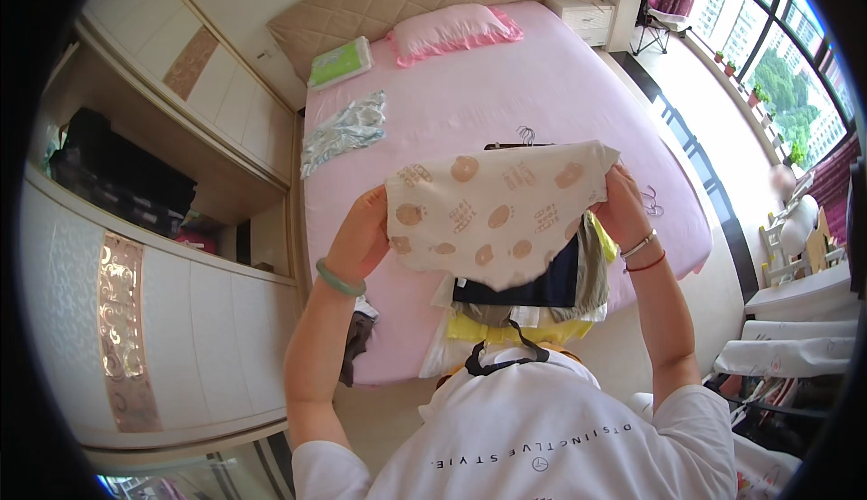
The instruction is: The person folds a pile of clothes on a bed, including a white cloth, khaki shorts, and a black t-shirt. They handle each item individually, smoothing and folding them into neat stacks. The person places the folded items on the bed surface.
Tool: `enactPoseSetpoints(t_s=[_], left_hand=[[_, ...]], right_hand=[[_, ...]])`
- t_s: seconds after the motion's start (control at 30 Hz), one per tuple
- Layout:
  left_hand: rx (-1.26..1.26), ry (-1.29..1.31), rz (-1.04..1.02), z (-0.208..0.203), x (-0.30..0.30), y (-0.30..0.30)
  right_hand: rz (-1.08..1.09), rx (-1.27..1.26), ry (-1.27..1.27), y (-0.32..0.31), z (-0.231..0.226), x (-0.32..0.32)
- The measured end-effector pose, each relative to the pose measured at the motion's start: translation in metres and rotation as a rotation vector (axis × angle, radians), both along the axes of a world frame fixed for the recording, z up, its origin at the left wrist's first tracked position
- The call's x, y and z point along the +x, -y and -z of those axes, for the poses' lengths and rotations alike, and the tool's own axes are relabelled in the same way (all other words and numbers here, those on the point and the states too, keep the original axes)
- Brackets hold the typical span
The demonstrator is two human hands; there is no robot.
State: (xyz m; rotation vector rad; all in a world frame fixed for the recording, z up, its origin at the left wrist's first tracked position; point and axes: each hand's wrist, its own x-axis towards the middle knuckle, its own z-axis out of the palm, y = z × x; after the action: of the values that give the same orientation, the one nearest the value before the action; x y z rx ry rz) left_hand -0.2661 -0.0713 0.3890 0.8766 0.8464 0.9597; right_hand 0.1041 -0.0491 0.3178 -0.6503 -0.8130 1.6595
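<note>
Stretched between my two hands is a pair of cream-white underpants (492, 215) printed with brown rounded shapes, wide along the top and narrowing to the bottom. My left hand (359, 233) grips its left side, with a green bangle on that wrist. At the upper right corner my right hand (623, 206) is closed on the cloth; a light bracelet and a red string circle that wrist. Beneath the underpants, partly hidden, lies a pile of clothes with navy shorts (515, 294), an olive-grey garment (591, 274) and a yellow garment (492, 329).
The clothes lie on a bed (470, 102) with a pink sheet. Hangers (524, 139) show just beyond the underpants. A pale patterned cloth (345, 130), a green package (340, 62) and a pink pillow (456, 33) lie farther off. A wardrobe (208, 319) stands left; a clothes rack (777, 401) stands right.
</note>
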Motion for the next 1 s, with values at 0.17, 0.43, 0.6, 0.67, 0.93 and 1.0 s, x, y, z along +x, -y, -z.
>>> enactPoseSetpoints(t_s=[0.17, 0.43, 0.6, 0.67, 0.93, 1.0], left_hand=[[-0.163, 0.070, 0.010, -0.027, 0.030, 0.015], [0.071, -0.099, -0.071, -0.012, 0.048, 0.015], [0.337, -0.406, 0.149, -0.003, 0.043, 0.016], [0.426, -0.580, 0.150, -0.004, 0.044, 0.017], [0.714, -0.958, -0.017, -0.009, 0.068, 0.019], [0.804, -1.156, 0.005, 0.000, 0.059, 0.013]], right_hand=[[-0.003, -0.247, -0.146, 0.015, -0.001, -0.008], [0.013, -0.353, -0.153, 0.052, 0.026, -0.044], [0.072, -0.126, 0.051, 0.050, 0.017, -0.031], [0.049, 0.012, 0.120, 0.050, 0.003, -0.024], [0.036, 0.364, 1.007, 0.057, -0.007, -0.028], [0.011, 0.354, 1.143, 0.051, -0.003, -0.020]])
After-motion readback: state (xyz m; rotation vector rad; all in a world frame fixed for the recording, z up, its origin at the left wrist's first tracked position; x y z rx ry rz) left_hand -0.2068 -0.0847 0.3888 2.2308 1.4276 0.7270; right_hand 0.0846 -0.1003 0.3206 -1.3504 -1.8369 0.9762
